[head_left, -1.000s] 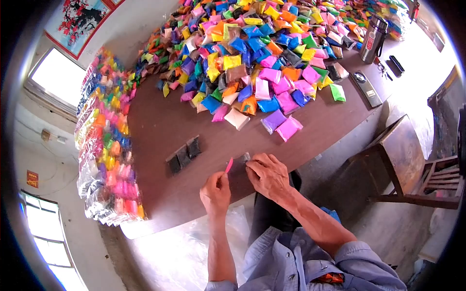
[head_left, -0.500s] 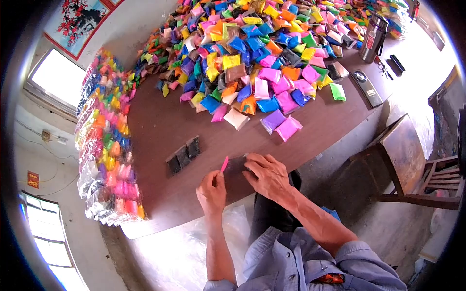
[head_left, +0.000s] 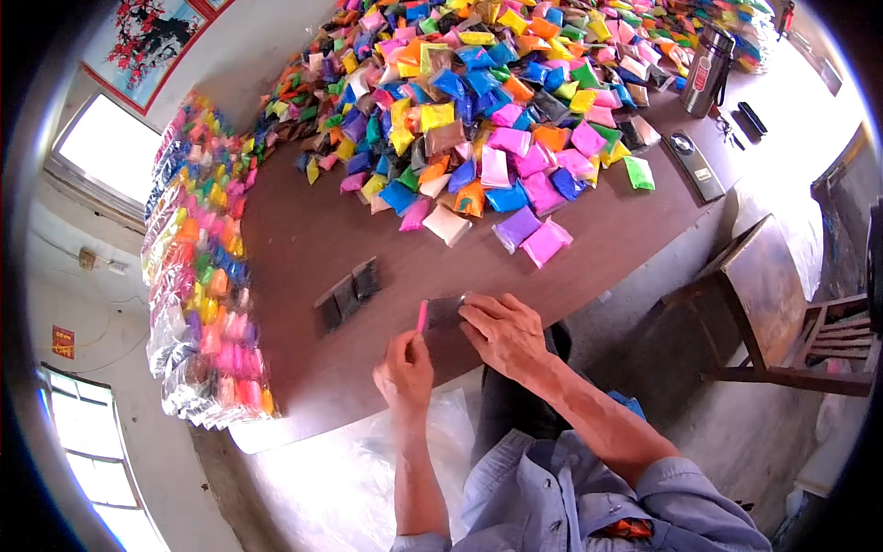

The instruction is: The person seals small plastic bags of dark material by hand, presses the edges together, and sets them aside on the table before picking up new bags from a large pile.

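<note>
My left hand point(head_left: 405, 370) is closed, thumb against fingers, around a slim bright pink stick point(head_left: 422, 316) that points up from the grip. Its exact kind is too small to make out. Just right of the stick lies a flat black packet point(head_left: 444, 311), close over the table's near edge. My right hand point(head_left: 504, 336) pinches the packet's right end, thumb and fingertips together at its corner. Farther left on the brown table point(head_left: 303, 248), a joined row of black packets point(head_left: 348, 294) lies by itself.
A large heap of colourful small packets point(head_left: 478, 120) covers the table's far side. Stacked clear bags of packets point(head_left: 207, 276) line the left edge. At the right are a steel thermos point(head_left: 707, 72), keys point(head_left: 732, 134) and a flat grey box point(head_left: 693, 167). A wooden chair point(head_left: 782, 304) stands beyond.
The pink stick has tipped more upright and now meets the left end of the black packet, which shows more fully. My right hand has shifted very slightly.
</note>
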### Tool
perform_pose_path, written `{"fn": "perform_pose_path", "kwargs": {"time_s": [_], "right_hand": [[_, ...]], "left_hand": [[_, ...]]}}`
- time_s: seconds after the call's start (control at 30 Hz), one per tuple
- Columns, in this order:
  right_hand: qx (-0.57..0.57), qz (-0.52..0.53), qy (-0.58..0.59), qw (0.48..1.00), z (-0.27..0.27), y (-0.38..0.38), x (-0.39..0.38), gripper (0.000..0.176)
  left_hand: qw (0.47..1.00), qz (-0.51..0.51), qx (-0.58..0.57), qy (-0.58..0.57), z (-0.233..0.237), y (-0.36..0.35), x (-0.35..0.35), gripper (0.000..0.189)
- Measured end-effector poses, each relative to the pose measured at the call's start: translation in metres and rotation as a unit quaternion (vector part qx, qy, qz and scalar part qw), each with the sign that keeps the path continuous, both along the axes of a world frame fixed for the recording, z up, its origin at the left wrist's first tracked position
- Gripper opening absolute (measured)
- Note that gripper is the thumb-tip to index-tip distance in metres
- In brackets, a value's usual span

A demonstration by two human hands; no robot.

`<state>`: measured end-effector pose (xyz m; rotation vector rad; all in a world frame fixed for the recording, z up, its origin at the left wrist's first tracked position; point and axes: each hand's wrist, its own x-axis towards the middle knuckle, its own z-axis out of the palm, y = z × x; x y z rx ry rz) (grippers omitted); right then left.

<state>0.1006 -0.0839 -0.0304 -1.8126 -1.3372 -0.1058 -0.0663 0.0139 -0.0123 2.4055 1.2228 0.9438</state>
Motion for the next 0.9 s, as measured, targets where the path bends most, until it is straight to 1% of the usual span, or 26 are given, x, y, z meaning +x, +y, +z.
{"fn": "perform_pose_path", "kwargs": {"time_s": [0.13, 0.2, 0.23, 0.3, 0.33, 0.43, 0.5, 0.6, 0.67, 0.73, 0.77, 0.83, 0.87, 0.9], "right_hand": [[0.011, 0.007, -0.007, 1.0, 0.001, 0.001, -0.001, 0.019], [0.003, 0.017, 0.009, 1.0, 0.0, 0.001, 0.0, 0.019], [0.003, 0.019, 0.007, 1.0, -0.002, 0.001, 0.001, 0.019], [0.02, 0.025, -0.014, 0.999, -0.004, 0.002, 0.002, 0.018], [0.02, 0.025, -0.014, 0.999, -0.004, 0.002, 0.002, 0.018], [0.036, 0.011, -0.002, 0.999, -0.004, -0.001, 0.001, 0.015], [0.008, 0.002, -0.017, 1.0, -0.004, -0.001, 0.001, 0.015], [-0.002, 0.004, -0.024, 1.0, -0.006, 0.001, 0.0, 0.015], [0.015, 0.01, -0.016, 1.0, -0.006, 0.001, 0.001, 0.015], [0.032, 0.016, -0.009, 0.999, -0.004, 0.0, 0.002, 0.015], [0.028, 0.025, -0.012, 0.999, -0.001, -0.001, 0.004, 0.015], [0.024, 0.031, -0.017, 0.999, 0.0, -0.002, 0.005, 0.015], [0.029, 0.024, -0.011, 0.999, -0.003, 0.0, 0.003, 0.014], [0.035, 0.016, -0.006, 0.999, -0.004, 0.0, 0.003, 0.014]], "left_hand": [[1.0, 0.025, -0.012, 0.003, 0.005, 0.005, -0.006, 0.004], [0.999, -0.025, 0.003, -0.03, 0.008, -0.005, 0.005, 0.006], [0.999, -0.023, 0.004, -0.031, 0.009, -0.012, 0.011, 0.006], [0.998, -0.052, -0.001, 0.027, 0.009, -0.025, 0.023, 0.006], [0.998, -0.044, 0.019, 0.034, 0.003, -0.025, 0.024, 0.006], [0.999, -0.028, 0.006, 0.02, 0.008, -0.022, 0.023, 0.005], [1.0, -0.015, 0.014, 0.022, 0.008, -0.015, 0.018, 0.005], [0.999, 0.01, 0.03, 0.027, 0.007, -0.007, 0.014, 0.004], [0.999, 0.021, 0.036, 0.027, 0.007, -0.008, 0.02, 0.004], [0.999, -0.042, 0.035, 0.003, 0.012, -0.019, 0.035, 0.003], [0.999, -0.041, 0.035, 0.002, 0.011, -0.02, 0.04, 0.003], [0.995, -0.044, 0.056, 0.066, 0.008, -0.021, 0.049, 0.002], [0.995, -0.021, 0.046, 0.081, 0.003, -0.017, 0.047, 0.001], [0.995, -0.024, 0.046, 0.08, 0.005, -0.012, 0.046, 0.001]]}}
